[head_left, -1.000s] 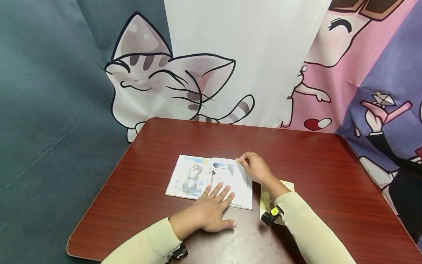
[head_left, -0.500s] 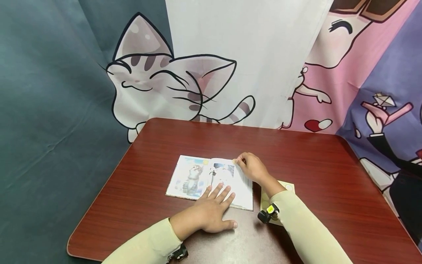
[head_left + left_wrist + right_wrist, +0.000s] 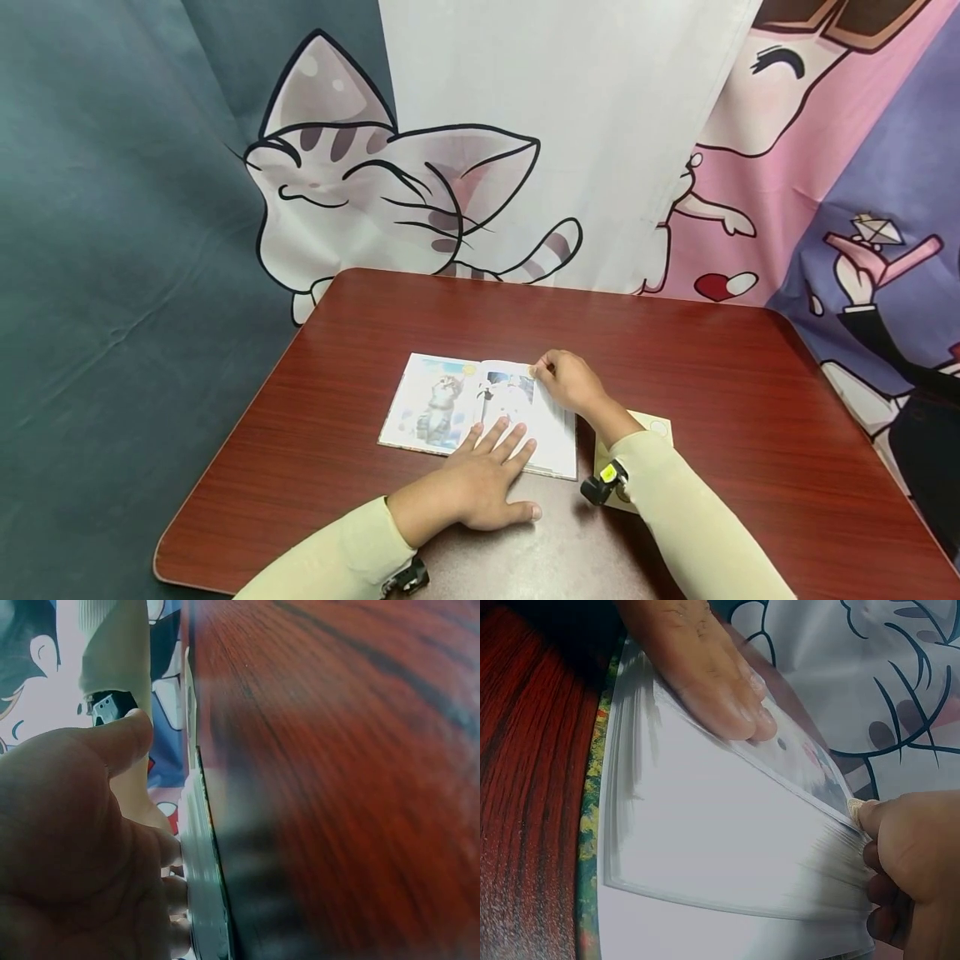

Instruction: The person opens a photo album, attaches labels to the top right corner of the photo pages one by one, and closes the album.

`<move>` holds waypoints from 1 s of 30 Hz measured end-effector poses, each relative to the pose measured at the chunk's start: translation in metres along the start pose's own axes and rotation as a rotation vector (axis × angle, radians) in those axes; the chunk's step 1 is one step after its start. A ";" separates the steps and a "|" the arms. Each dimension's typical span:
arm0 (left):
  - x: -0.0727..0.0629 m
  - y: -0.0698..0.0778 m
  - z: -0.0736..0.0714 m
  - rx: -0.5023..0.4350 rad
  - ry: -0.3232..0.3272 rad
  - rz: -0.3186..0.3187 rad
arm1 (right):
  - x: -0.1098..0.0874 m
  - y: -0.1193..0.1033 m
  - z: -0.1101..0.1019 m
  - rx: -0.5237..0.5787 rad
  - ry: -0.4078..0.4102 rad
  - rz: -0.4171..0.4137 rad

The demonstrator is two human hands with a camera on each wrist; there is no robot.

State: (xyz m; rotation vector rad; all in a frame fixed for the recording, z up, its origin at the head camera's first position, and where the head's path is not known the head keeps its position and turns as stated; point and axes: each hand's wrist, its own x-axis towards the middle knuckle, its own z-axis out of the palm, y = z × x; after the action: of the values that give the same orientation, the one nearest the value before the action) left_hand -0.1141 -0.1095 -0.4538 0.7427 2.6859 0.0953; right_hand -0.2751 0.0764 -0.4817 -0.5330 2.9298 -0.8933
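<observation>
While left hand point(image 3: 480, 483) flattens glossy book point(image 3: 438, 408), right hand point(image 3: 570, 385) pinches pages

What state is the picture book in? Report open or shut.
Open. The book lies spread flat on the table, cat pictures showing. The left hand presses its pages down; the right hand pinches the top page's far corner.

Bare table point(image 3: 712, 375) lies open at the frame's right and far edge; the open book point(image 3: 442, 408) and yellow card point(image 3: 660, 429) occupy centre.
</observation>
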 end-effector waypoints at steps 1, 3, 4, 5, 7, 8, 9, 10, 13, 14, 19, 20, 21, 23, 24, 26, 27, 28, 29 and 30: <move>0.000 0.000 0.000 0.001 0.001 0.000 | 0.000 0.000 0.000 -0.005 0.001 0.001; 0.000 0.000 0.000 0.003 0.002 -0.001 | 0.001 -0.001 0.001 -0.020 0.006 0.002; 0.000 0.000 0.000 0.003 0.002 -0.001 | 0.001 -0.001 0.002 -0.027 0.010 0.004; 0.000 0.000 0.000 0.004 0.002 -0.002 | 0.001 -0.002 0.003 -0.030 0.013 0.006; 0.000 0.001 0.000 0.006 0.002 -0.003 | 0.002 -0.002 0.004 -0.037 0.019 0.013; 0.000 0.001 0.001 0.007 0.003 -0.003 | 0.002 -0.003 0.005 -0.037 0.022 0.018; 0.000 0.001 0.001 0.009 0.003 -0.003 | 0.001 -0.003 0.006 -0.037 0.024 0.022; 0.000 0.001 0.001 0.010 0.004 -0.004 | 0.001 -0.003 0.006 -0.031 0.027 0.027; 0.000 0.001 0.001 0.013 0.004 -0.005 | 0.000 -0.004 0.007 -0.005 0.043 0.046; 0.000 0.001 0.001 0.014 0.003 -0.005 | -0.001 -0.004 0.007 -0.007 0.047 0.042; -0.001 0.002 0.001 0.011 0.001 -0.006 | -0.003 -0.003 0.008 -0.093 0.041 -0.037; -0.001 0.002 0.001 0.011 0.001 -0.006 | -0.004 -0.003 0.008 -0.115 0.039 -0.055; -0.001 0.002 0.001 0.011 0.002 -0.005 | -0.004 -0.002 0.007 -0.129 0.039 -0.068; -0.001 0.002 0.001 0.013 0.003 -0.006 | -0.005 -0.001 0.007 -0.136 0.044 -0.087; -0.001 0.002 0.001 0.015 0.004 -0.006 | -0.005 -0.001 0.007 -0.127 0.045 -0.095; -0.001 0.002 0.000 0.018 0.005 -0.007 | -0.005 0.000 0.006 -0.106 0.046 -0.116; -0.002 0.002 0.000 0.021 0.006 -0.008 | -0.005 0.001 0.005 -0.098 0.048 -0.126; -0.002 0.002 -0.001 0.022 0.006 -0.010 | -0.005 0.002 0.005 -0.088 0.049 -0.137; -0.002 0.002 -0.001 0.024 0.007 -0.011 | -0.005 0.003 0.005 -0.079 0.052 -0.150; -0.002 0.002 -0.001 0.022 0.007 -0.010 | -0.006 0.004 0.004 -0.071 0.055 -0.160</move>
State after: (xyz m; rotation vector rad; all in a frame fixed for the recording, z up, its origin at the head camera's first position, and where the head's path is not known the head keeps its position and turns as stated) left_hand -0.1117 -0.1086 -0.4517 0.7371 2.7012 0.0664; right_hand -0.2705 0.0790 -0.4876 -0.7691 3.0126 -0.8335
